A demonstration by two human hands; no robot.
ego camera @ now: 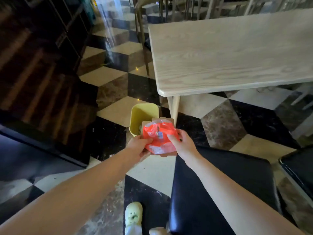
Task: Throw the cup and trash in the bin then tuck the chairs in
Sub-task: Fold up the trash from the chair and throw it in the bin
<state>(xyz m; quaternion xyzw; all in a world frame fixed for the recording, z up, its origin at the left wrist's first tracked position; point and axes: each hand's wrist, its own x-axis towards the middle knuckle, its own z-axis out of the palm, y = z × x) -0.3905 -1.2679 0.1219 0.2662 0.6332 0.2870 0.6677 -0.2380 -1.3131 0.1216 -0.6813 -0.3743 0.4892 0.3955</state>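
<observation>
A yellow bin (pixel 141 114) stands on the floor beside the table leg (pixel 175 107). Just above its near rim I hold a brown cardboard box (pixel 165 154) with an orange plastic bag (pixel 159 138) lying on top. My left hand (pixel 138 145) grips the box's left side with the thumb on the bag. My right hand (pixel 182 143) grips the right side, fingers curled over the bag. Something pale lies inside the bin, too hidden to tell what. A black padded chair (pixel 220 184) stands pulled out from the table, right under my right arm.
The light wooden table (pixel 228 53) fills the upper right. A second black chair (pixel 299 168) sits at the right edge. Dark wooden furniture (pixel 39 73) lines the left. More chairs stand behind the table. My foot in a pale clog (pixel 133 216) is on the checkered floor.
</observation>
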